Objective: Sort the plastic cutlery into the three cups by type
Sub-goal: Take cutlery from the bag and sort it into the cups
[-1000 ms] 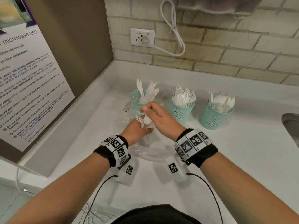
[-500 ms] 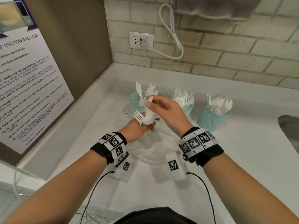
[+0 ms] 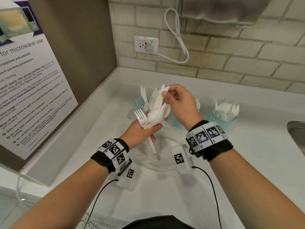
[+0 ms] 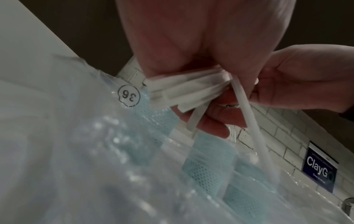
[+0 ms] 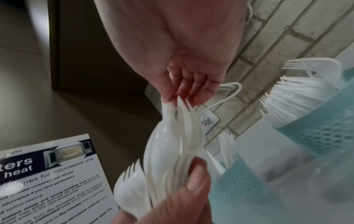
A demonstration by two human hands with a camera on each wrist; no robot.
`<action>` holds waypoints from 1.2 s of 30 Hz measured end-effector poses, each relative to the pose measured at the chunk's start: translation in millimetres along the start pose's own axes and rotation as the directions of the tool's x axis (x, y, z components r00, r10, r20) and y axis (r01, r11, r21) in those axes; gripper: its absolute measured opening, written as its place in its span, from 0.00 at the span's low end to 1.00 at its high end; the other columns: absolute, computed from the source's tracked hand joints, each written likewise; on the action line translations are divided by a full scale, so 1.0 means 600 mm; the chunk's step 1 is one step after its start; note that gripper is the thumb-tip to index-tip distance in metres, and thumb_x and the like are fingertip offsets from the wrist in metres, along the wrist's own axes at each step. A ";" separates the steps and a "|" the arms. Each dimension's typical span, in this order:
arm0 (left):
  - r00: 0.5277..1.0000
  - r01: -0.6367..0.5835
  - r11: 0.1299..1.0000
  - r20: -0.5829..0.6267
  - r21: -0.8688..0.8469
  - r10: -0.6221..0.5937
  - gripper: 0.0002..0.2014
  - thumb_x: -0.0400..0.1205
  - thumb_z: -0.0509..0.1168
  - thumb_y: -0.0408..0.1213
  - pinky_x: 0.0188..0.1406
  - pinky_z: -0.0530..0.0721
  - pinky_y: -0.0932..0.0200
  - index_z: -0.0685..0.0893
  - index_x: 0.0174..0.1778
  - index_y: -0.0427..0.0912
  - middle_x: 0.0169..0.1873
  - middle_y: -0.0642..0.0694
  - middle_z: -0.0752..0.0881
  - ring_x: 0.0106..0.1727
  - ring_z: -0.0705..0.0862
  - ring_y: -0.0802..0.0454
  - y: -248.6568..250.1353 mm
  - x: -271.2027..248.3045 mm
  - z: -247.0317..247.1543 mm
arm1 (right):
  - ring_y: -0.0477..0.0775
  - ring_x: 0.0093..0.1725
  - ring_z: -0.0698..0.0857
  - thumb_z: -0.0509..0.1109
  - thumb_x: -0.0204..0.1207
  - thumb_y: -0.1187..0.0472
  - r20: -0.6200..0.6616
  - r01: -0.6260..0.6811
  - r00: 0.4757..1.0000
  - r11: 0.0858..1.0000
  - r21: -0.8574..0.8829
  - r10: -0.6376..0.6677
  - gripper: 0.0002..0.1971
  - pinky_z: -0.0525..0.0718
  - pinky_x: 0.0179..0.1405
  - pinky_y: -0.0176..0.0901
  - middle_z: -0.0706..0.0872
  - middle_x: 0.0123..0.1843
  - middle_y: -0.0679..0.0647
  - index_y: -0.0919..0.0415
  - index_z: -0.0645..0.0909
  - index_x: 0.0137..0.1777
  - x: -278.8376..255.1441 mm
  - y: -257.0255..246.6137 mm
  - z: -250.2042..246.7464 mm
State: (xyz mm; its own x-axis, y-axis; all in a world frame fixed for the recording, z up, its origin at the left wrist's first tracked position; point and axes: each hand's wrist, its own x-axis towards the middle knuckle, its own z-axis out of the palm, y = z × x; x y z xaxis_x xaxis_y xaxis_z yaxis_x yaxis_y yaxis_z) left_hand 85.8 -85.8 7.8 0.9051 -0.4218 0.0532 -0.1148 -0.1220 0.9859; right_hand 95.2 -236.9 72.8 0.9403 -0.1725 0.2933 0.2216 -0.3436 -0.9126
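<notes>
My left hand (image 3: 148, 129) grips a mixed bundle of white plastic cutlery (image 3: 154, 116) by its handles, with a fork (image 3: 140, 116) and a spoon on the outside. Above it my right hand (image 3: 166, 94) pinches the tips of a few knives (image 3: 160, 96) that stick up from the bundle. The right wrist view shows the same pinch on the knives (image 5: 180, 106). Behind stand three teal mesh cups: the knife cup (image 3: 139, 103), the fork cup (image 3: 175, 123) mostly hidden by my right hand, and the spoon cup (image 3: 222, 119).
A crumpled clear plastic bag (image 3: 153, 161) lies on the white counter (image 3: 247, 162) under my hands. A steel sink (image 3: 297, 134) cuts in at the right. A microwave poster (image 3: 33, 96) leans on the left wall; a wall socket (image 3: 146, 44) with a cord is behind.
Both hands have lifted the bundle away from the counter. My right hand has slid up from the spoon bowls to the knife tips, drawing the knives upward.
</notes>
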 end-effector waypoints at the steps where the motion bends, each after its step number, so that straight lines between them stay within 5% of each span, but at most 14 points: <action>1: 1.000 -0.005 1.000 0.001 0.000 0.005 0.11 0.80 0.69 0.36 0.45 0.87 0.45 0.79 0.56 0.52 0.38 0.54 0.84 0.26 0.83 0.50 0.001 0.000 -0.003 | 0.55 0.45 0.84 0.67 0.80 0.61 -0.022 0.005 1.000 1.000 0.007 -0.004 0.02 0.85 0.50 0.51 0.84 0.48 0.55 0.53 0.79 0.49 0.006 -0.001 -0.003; 6: 0.999 -0.015 0.997 -0.038 0.079 0.018 0.06 0.83 0.66 0.41 0.41 0.85 0.48 0.78 0.54 0.55 0.34 0.54 0.81 0.25 0.82 0.53 0.000 0.001 -0.019 | 0.49 0.30 0.81 0.57 0.85 0.62 -0.073 0.031 0.997 0.980 0.195 -0.017 0.06 0.81 0.32 0.40 0.84 0.46 0.60 0.50 0.70 0.48 0.022 -0.027 -0.013; 10: 0.990 0.027 0.998 -0.139 0.065 -0.018 0.06 0.83 0.65 0.45 0.46 0.88 0.38 0.77 0.53 0.51 0.34 0.44 0.81 0.22 0.80 0.54 -0.010 0.000 -0.042 | 0.53 0.30 0.83 0.53 0.86 0.61 -0.225 0.187 0.966 0.947 0.263 -0.128 0.05 0.84 0.31 0.42 0.82 0.42 0.57 0.51 0.68 0.50 0.047 -0.069 -0.028; 13: 0.962 0.033 0.999 -0.270 -0.006 -0.034 0.13 0.84 0.64 0.41 0.38 0.91 0.47 0.74 0.62 0.41 0.35 0.48 0.78 0.19 0.73 0.57 -0.012 -0.003 -0.054 | 0.54 0.31 0.84 0.53 0.86 0.61 -0.261 0.246 0.948 0.941 0.233 -0.183 0.07 0.85 0.33 0.44 0.80 0.42 0.53 0.49 0.68 0.48 0.062 -0.081 -0.020; 18: 0.940 0.010 1.000 -0.340 -0.023 -0.017 0.16 0.84 0.63 0.40 0.35 0.90 0.51 0.70 0.66 0.41 0.41 0.46 0.76 0.19 0.70 0.58 -0.014 -0.002 -0.063 | 0.58 0.43 0.86 0.59 0.84 0.58 -0.059 0.084 0.994 0.989 -0.122 -0.092 0.05 0.85 0.48 0.52 0.81 0.42 0.48 0.55 0.76 0.54 0.066 -0.019 0.039; 21: 0.948 -0.006 1.000 -0.317 -0.003 0.005 0.15 0.84 0.63 0.40 0.39 0.89 0.51 0.70 0.64 0.42 0.39 0.49 0.75 0.23 0.71 0.59 -0.013 -0.004 -0.064 | 0.60 0.59 0.75 0.58 0.83 0.53 0.114 0.060 0.993 0.822 -0.566 0.006 0.14 0.75 0.62 0.53 0.82 0.56 0.53 0.53 0.83 0.60 0.060 0.032 0.060; 23: 0.953 -0.022 1.000 -0.301 0.018 0.027 0.09 0.84 0.63 0.40 0.40 0.87 0.54 0.71 0.57 0.49 0.38 0.52 0.74 0.28 0.73 0.58 -0.012 -0.004 -0.063 | 0.59 0.63 0.69 0.55 0.83 0.50 0.131 0.071 0.991 0.740 -0.669 0.024 0.17 0.68 0.66 0.52 0.77 0.63 0.53 0.48 0.84 0.62 0.052 0.039 0.066; 26: 0.956 -0.028 0.999 -0.291 0.044 0.039 0.09 0.84 0.62 0.38 0.40 0.87 0.57 0.69 0.51 0.55 0.38 0.53 0.74 0.31 0.74 0.56 -0.008 -0.004 -0.059 | 0.54 0.61 0.70 0.55 0.83 0.51 0.051 0.107 0.994 0.851 -0.514 -0.094 0.16 0.68 0.67 0.51 0.77 0.59 0.50 0.46 0.84 0.60 0.037 0.017 0.067; 29: 0.943 -0.016 0.996 -0.330 0.084 0.043 0.09 0.85 0.61 0.36 0.39 0.85 0.53 0.67 0.55 0.48 0.39 0.56 0.75 0.35 0.78 0.62 -0.006 0.001 -0.054 | 0.50 0.48 0.77 0.63 0.78 0.46 -0.056 0.188 0.976 0.938 -0.291 -0.213 0.12 0.78 0.55 0.52 0.82 0.42 0.47 0.51 0.83 0.41 0.012 -0.009 0.066; 31: 0.929 -0.016 0.987 -0.362 0.162 0.074 0.09 0.84 0.62 0.36 0.39 0.86 0.44 0.66 0.54 0.48 0.40 0.55 0.78 0.40 0.81 0.56 -0.010 0.006 -0.052 | 0.47 0.40 0.80 0.68 0.72 0.38 -0.028 0.129 0.990 0.956 -0.264 -0.141 0.17 0.81 0.45 0.47 0.83 0.35 0.46 0.51 0.82 0.36 -0.004 -0.022 0.067; 33: 0.930 -0.020 0.975 -0.355 0.220 0.099 0.10 0.83 0.62 0.41 0.39 0.84 0.37 0.66 0.50 0.58 0.43 0.49 0.81 0.46 0.84 0.45 -0.014 0.007 -0.049 | 0.45 0.39 0.82 0.72 0.66 0.35 0.004 0.044 0.999 0.969 -0.241 -0.044 0.18 0.81 0.40 0.41 0.85 0.36 0.46 0.50 0.85 0.39 -0.009 -0.025 0.069; 36: 0.929 -0.008 0.950 -0.350 0.313 0.123 0.11 0.82 0.61 0.43 0.42 0.85 0.36 0.65 0.47 0.64 0.44 0.48 0.83 0.47 0.85 0.43 -0.018 0.006 -0.042 | 0.43 0.40 0.84 0.77 0.66 0.42 0.007 -0.012 1.000 0.994 -0.107 0.013 0.13 0.81 0.44 0.38 0.87 0.39 0.45 0.51 0.88 0.40 -0.002 -0.022 0.073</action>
State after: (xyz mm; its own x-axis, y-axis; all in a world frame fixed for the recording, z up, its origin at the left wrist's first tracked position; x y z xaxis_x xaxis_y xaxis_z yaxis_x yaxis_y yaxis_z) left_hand 100.9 -63.3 1.7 0.9697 -0.0926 0.2259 -0.2440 -0.3940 0.8861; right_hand 102.3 -191.4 71.9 0.9448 -0.1705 0.2799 0.1815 -0.4386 -0.8802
